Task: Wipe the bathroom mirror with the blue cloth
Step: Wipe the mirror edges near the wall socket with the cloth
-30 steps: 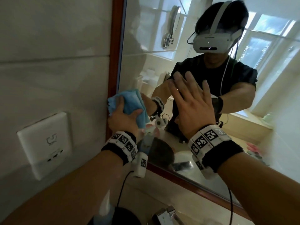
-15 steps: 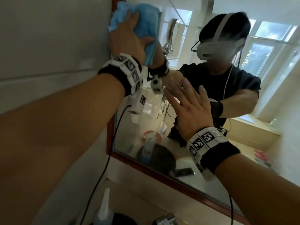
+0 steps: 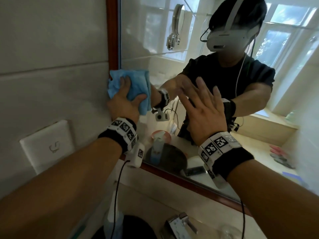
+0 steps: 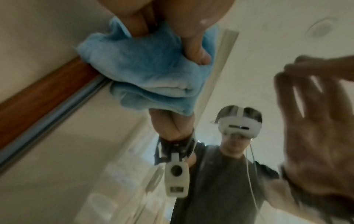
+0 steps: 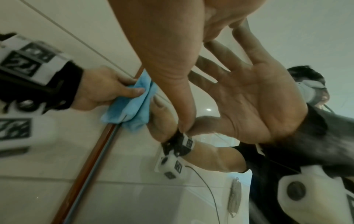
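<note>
No readable writing. Your left hand (image 3: pixel 123 102) grips cloth (image 3: pixel 133 87) against mirror (image 3: pixel 155 31) beside frame (image 3: pixel 113 40); right hand (image 3: pixel 205 114) flat, fingers spread, on glass. Socket (image 3: pixel 48 147), faucet (image 3: pixel 179 225) nearby.

No words, brands or numbers can be read. Black-and-white square marker codes are carried on the left wristband (image 3: pixel 124 130), the right wristband (image 3: pixel 217 144) and the wrist camera housing (image 3: pixel 140 153). A small embossed sign, illegible, is borne by the white wall plate (image 3: pixel 50 145) left of the mirror frame.
</note>
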`<state>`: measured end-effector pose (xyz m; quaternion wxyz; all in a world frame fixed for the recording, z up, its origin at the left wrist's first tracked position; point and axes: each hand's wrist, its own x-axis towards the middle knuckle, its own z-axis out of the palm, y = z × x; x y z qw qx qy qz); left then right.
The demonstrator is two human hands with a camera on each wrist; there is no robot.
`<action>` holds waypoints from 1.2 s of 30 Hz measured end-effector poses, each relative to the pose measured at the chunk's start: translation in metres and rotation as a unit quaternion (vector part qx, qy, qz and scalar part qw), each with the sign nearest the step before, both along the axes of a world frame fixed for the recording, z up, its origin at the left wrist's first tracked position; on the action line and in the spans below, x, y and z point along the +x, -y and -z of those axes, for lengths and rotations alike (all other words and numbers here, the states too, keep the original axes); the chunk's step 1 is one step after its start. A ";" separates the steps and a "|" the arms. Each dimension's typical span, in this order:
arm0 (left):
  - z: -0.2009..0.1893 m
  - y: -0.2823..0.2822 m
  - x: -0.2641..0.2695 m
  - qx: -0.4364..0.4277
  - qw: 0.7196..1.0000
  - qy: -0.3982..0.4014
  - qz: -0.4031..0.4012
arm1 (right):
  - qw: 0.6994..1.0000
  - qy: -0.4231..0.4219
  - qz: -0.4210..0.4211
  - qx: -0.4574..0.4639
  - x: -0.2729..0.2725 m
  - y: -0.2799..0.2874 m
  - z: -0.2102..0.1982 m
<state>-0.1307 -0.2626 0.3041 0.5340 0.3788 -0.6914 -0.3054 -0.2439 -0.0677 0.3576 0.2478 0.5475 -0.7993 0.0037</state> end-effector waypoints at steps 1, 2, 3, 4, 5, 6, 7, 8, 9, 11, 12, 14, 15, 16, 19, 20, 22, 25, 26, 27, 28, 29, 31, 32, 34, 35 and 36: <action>0.016 -0.002 -0.003 0.023 1.000 0.005 -0.014 | 1.000 -0.010 -0.003 -0.006 -0.003 -0.002 0.000; 0.029 -0.006 -0.006 0.048 0.998 0.010 -0.028 | 1.000 -0.016 0.002 -0.007 -0.008 -0.003 0.001; 0.042 -0.010 -0.008 0.079 0.996 0.013 -0.030 | 0.999 -0.032 0.010 -0.011 -0.014 -0.007 0.004; 0.057 -0.013 -0.010 0.116 0.993 0.022 -0.031 | 0.998 -0.053 0.012 -0.019 -0.018 -0.010 0.008; 0.072 -0.016 -0.013 0.147 0.988 0.028 -0.033 | 0.998 -0.056 0.020 -0.026 -0.023 -0.013 0.011; 0.088 -0.020 -0.014 0.174 0.984 0.029 -0.034 | 0.998 -0.045 0.029 -0.029 -0.026 -0.016 0.013; 0.103 -0.022 -0.018 0.203 0.978 0.023 -0.037 | 0.998 -0.044 0.034 -0.039 -0.027 -0.020 0.014; 0.116 -0.027 -0.020 0.227 0.973 0.009 -0.036 | 0.997 -0.051 0.031 -0.046 -0.028 -0.025 0.016; 0.126 -0.032 -0.022 0.250 0.968 -0.011 -0.035 | 0.997 -0.052 0.033 -0.050 -0.030 -0.031 0.017; 0.138 -0.040 -0.029 0.291 0.955 -0.044 -0.045 | 0.997 -0.053 0.038 -0.049 -0.039 -0.045 0.019; 0.140 -0.045 -0.031 0.302 0.951 -0.042 -0.052 | 0.996 -0.059 0.043 -0.053 -0.043 -0.051 0.020; 0.143 -0.053 -0.033 0.317 0.946 -0.011 -0.065 | 0.995 -0.064 0.052 -0.053 -0.049 -0.063 0.022; 0.146 -0.058 -0.035 0.324 0.943 0.010 -0.070 | 0.995 -0.061 0.054 -0.052 -0.050 -0.067 0.023; 0.150 -0.065 -0.037 0.327 0.942 0.026 -0.070 | 0.996 -0.057 0.054 -0.048 -0.052 -0.071 0.024; 0.161 -0.090 -0.049 0.356 0.932 0.031 -0.060 | 0.997 -0.040 0.049 -0.045 -0.058 -0.084 0.028; 0.164 -0.098 -0.055 0.360 0.931 0.027 -0.060 | 0.997 -0.039 0.047 -0.049 -0.060 -0.088 0.030; 0.167 -0.111 -0.064 0.364 0.930 0.025 -0.053 | 0.997 -0.035 0.045 -0.052 -0.064 -0.096 0.035; 0.168 -0.130 -0.077 0.364 0.929 0.048 -0.042 | 0.997 -0.033 0.033 -0.058 -0.073 -0.108 0.040; 0.167 -0.140 -0.081 0.362 0.929 0.060 -0.042 | 0.997 -0.034 0.033 -0.060 -0.077 -0.113 0.042; 0.167 -0.150 -0.087 0.363 0.928 0.068 -0.042 | 0.997 -0.036 0.033 -0.061 -0.080 -0.117 0.044; 0.166 -0.161 -0.093 0.366 0.927 0.071 -0.040 | 0.997 -0.042 0.035 -0.063 -0.083 -0.121 0.046; 0.167 -0.172 -0.100 0.370 0.926 0.070 -0.035 | 0.996 -0.050 0.037 -0.066 -0.086 -0.126 0.049; 0.167 -0.194 -0.110 0.376 0.924 0.073 -0.025 | 0.995 -0.059 0.037 -0.071 -0.091 -0.136 0.054; 0.167 -0.204 -0.115 0.378 0.922 0.082 -0.017 | 0.995 -0.057 0.036 -0.073 -0.093 -0.142 0.054; 0.166 -0.222 -0.124 0.382 0.918 0.102 -0.004 | 0.996 -0.044 0.041 -0.069 -0.098 -0.153 0.054; 0.166 -0.229 -0.128 0.386 0.917 0.105 0.000 | 0.996 -0.040 0.045 -0.064 -0.101 -0.158 0.054; 0.166 -0.236 -0.132 0.388 0.916 0.102 0.003 | 0.996 -0.040 0.050 -0.060 -0.103 -0.164 0.053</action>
